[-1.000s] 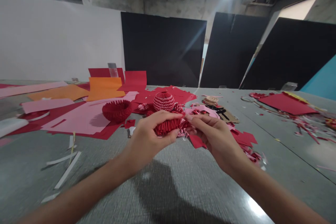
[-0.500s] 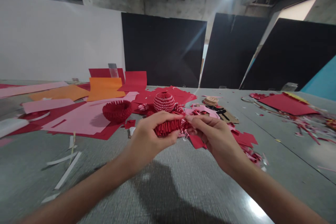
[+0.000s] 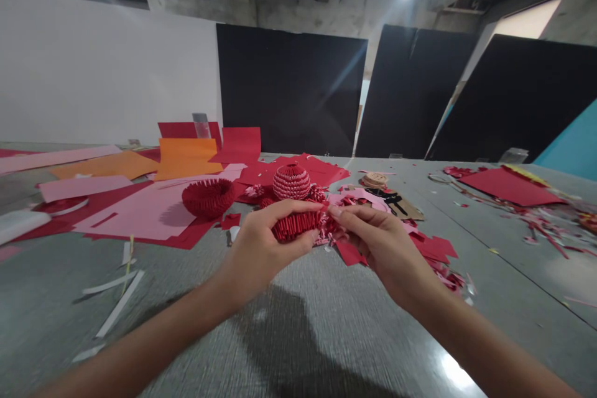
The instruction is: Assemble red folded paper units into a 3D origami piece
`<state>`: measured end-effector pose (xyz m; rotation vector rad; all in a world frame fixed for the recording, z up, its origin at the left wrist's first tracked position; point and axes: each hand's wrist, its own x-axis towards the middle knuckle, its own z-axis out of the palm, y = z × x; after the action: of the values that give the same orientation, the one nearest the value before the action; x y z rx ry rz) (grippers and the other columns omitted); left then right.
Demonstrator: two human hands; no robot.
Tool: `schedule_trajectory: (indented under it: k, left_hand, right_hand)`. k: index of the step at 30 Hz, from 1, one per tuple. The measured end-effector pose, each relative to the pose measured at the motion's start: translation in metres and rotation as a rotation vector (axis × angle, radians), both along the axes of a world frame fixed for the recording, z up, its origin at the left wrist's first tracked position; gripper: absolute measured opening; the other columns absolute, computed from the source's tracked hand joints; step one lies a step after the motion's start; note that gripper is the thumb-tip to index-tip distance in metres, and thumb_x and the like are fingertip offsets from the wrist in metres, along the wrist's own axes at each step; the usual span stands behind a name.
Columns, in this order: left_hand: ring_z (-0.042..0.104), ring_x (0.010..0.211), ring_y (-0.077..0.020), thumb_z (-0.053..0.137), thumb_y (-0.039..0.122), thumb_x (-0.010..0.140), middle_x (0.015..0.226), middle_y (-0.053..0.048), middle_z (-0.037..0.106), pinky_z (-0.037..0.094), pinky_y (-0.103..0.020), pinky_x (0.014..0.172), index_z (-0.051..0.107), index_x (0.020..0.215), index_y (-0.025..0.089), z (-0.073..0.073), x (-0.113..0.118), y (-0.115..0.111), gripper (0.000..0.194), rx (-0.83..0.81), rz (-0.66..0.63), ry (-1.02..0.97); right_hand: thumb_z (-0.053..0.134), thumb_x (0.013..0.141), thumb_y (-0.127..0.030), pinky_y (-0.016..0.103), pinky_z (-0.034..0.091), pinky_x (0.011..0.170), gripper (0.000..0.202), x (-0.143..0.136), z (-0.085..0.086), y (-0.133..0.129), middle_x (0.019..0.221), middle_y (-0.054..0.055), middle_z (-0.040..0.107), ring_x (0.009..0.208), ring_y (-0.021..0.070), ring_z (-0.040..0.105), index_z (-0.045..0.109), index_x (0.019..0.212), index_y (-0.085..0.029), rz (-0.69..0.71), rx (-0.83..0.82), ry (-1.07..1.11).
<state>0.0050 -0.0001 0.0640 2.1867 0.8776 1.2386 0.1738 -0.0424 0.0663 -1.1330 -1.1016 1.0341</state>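
Observation:
My left hand (image 3: 268, 233) is closed around a ring of folded red paper pieces (image 3: 297, 226), thumb below and fingers above. At the ring's right edge, my right hand (image 3: 380, 233) pinches with thumb and forefinger; a small bit of red paper shows at the tips, its shape too small to make out. Just behind stands a round red-and-pink ball of folded paper (image 3: 291, 182). To the left sits a red bowl of folded paper (image 3: 208, 197) with a spiky rim. Part of the held ring is hidden by my left fingers.
Pink sheets (image 3: 153, 208), an orange sheet (image 3: 188, 157) and red sheets lie at the left. Paper scraps (image 3: 450, 277) and a twine coil (image 3: 374, 180) are at the right. White strips (image 3: 121, 303) lie at the near left. Black panels (image 3: 291, 90) stand behind.
Both hands stay almost in place. The red paper ring has tilted or shifted very slightly in my left hand, and my right fingertips have moved a little at its edge.

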Motion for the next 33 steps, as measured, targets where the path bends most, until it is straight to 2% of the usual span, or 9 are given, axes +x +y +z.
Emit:
schedule_trajectory:
  k: [2, 8, 15, 24, 29, 33]
  left_hand:
    - [0.067, 0.080, -0.0155, 0.064, 0.021, 0.076, 0.092, 0.002, 0.071, 0.055, -0.029, 0.076, 0.067, 0.102, 0.027, 0.0005, -0.0005, 0.0001, 0.027, -0.028, -0.007, -0.005]
    - [0.067, 0.078, -0.0171, 0.065, 0.023, 0.075, 0.090, 0.001, 0.072, 0.055, -0.031, 0.076, 0.068, 0.101, 0.027, 0.0022, 0.0006, -0.0003, 0.026, -0.051, -0.031, -0.011]
    - [0.067, 0.076, -0.0167, 0.067, 0.027, 0.075, 0.089, 0.002, 0.072, 0.055, -0.029, 0.073, 0.069, 0.099, 0.028, 0.0055, 0.0017, -0.0014, 0.024, -0.116, 0.007, 0.006]
    - [0.067, 0.082, -0.0169, 0.067, 0.027, 0.075, 0.095, 0.002, 0.072, 0.055, -0.027, 0.075, 0.068, 0.100, 0.028, 0.0025, 0.0007, 0.0002, 0.026, -0.048, -0.001, -0.008]
    - [0.066, 0.083, -0.0165, 0.067, 0.025, 0.075, 0.097, 0.002, 0.072, 0.053, -0.029, 0.080, 0.068, 0.101, 0.028, -0.0011, 0.0012, 0.0005, 0.026, 0.013, 0.031, 0.009]
    - [0.067, 0.082, -0.0167, 0.066, 0.026, 0.075, 0.095, 0.002, 0.072, 0.053, -0.030, 0.081, 0.067, 0.101, 0.028, -0.0037, 0.0018, -0.0001, 0.026, 0.051, 0.042, 0.006]
  right_hand:
    - [0.070, 0.072, -0.044, 0.024, 0.029, 0.048, 0.023, 0.0002, -0.0004, 0.0000, 0.063, -0.002, 0.056, 0.052, 0.0064, 0.040, 0.069, 0.070, -0.021, 0.000, -0.002, -0.004]
    - [0.070, 0.071, -0.044, 0.028, 0.040, 0.062, 0.023, -0.0004, -0.0018, 0.0015, 0.075, 0.001, 0.063, 0.065, 0.0115, 0.052, 0.070, 0.074, -0.021, -0.007, 0.040, -0.015]
    - [0.071, 0.070, -0.042, 0.026, 0.041, 0.060, 0.020, 0.0010, -0.0017, 0.0003, 0.076, 0.001, 0.066, 0.063, 0.0096, 0.052, 0.072, 0.077, -0.024, 0.020, 0.043, 0.020]
    - [0.070, 0.071, -0.040, 0.033, 0.047, 0.078, 0.018, 0.0011, -0.0015, 0.0005, 0.087, 0.005, 0.071, 0.081, 0.0162, 0.061, 0.074, 0.080, -0.024, 0.049, 0.059, -0.014]
    - [0.074, 0.068, -0.037, 0.030, 0.048, 0.075, 0.017, 0.0013, -0.0020, 0.0013, 0.084, 0.003, 0.070, 0.078, 0.0141, 0.062, 0.072, 0.079, -0.024, 0.011, 0.068, 0.040]
    - [0.074, 0.067, -0.039, 0.029, 0.049, 0.069, 0.019, 0.0017, -0.0010, 0.0005, 0.079, 0.002, 0.069, 0.073, 0.0138, 0.062, 0.071, 0.077, -0.023, 0.029, 0.060, -0.015]
